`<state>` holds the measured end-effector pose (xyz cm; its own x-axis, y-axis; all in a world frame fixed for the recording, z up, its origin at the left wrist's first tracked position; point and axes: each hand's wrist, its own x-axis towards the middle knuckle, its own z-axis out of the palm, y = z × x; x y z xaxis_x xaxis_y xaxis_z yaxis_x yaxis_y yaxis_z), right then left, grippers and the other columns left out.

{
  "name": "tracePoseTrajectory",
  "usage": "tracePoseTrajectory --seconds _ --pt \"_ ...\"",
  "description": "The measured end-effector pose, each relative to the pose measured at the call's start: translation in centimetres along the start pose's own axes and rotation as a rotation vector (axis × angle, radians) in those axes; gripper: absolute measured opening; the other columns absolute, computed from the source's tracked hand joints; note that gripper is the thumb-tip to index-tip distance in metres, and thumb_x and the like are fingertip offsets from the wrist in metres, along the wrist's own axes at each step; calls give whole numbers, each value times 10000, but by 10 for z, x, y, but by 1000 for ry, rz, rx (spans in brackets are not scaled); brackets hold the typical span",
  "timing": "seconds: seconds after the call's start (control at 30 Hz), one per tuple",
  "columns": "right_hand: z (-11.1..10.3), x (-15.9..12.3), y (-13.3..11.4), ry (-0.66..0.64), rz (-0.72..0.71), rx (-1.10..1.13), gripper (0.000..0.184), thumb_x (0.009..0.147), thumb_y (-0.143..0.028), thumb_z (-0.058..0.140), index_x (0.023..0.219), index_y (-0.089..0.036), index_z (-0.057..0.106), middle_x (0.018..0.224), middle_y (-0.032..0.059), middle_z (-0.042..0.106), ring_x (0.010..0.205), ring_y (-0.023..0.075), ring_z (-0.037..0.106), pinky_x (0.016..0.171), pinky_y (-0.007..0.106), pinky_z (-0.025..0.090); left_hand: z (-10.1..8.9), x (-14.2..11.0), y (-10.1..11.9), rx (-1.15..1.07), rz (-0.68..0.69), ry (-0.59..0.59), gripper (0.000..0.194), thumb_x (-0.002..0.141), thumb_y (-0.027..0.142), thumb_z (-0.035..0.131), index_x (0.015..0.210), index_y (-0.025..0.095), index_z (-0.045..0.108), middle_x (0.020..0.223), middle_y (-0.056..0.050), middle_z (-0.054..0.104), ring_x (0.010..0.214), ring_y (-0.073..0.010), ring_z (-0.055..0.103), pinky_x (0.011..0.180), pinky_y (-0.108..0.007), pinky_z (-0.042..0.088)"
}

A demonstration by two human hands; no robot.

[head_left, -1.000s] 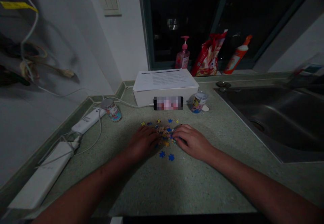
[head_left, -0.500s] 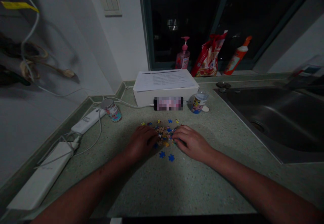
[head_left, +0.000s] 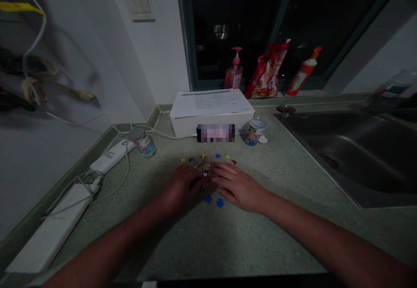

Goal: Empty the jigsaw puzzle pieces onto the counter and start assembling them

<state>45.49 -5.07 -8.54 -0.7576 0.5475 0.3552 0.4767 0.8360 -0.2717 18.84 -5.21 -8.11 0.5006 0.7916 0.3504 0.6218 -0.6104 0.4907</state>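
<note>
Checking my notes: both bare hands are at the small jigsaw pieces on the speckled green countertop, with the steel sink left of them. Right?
No: the head view shows the stainless steel sink right of the bare left hand and right hand.

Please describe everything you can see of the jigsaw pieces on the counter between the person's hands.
The small jigsaw pieces lie flat in a loose heap on the speckled green countertop. They look mostly blue, yellow and tan, with strays around the heap, including a blue piece nearer the person. The left hand and right hand rest against its near side, partly hiding it.
</note>
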Motion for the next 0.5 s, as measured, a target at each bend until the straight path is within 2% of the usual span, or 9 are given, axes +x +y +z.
tracePoseTrajectory --seconds 0.13,0.23,0.4,0.5 --pt "1 0 -1 -52 -2 -25 304 1082 -282 593 1342 -186 719 1611 163 566 1571 328 430 1268 551 420 -1 -3 5 10 84 -66 178 1052 248 601 1092 253 775 1034 -72 797 963 -275 722 950 -517 553" --pt "1 2 0 -47 34 -39 299 1085 -287 598 1347 -196 710 1607 157 571 1569 317 435 1279 564 399 -7 -3 1 55 106 -84 197 1061 257 584 1114 258 774 1083 -77 798 992 -281 715 958 -526 549" --pt "1 3 2 -40 39 -34 313 1093 -293 589 1369 -198 700 1578 161 597 1547 320 462 1261 585 415 -28 -1 2 64 152 -168 211 1079 260 571 1157 283 765 1116 -60 807 1042 -288 721 953 -495 543" --pt "1 3 2 -34 62 -33 344 1097 -283 580 1413 -187 676 1569 163 607 1538 321 475 1248 591 432 -41 1 12 3 180 -276 205 1074 246 584 1037 288 781 1042 -40 805 973 -255 726 930 -446 541"
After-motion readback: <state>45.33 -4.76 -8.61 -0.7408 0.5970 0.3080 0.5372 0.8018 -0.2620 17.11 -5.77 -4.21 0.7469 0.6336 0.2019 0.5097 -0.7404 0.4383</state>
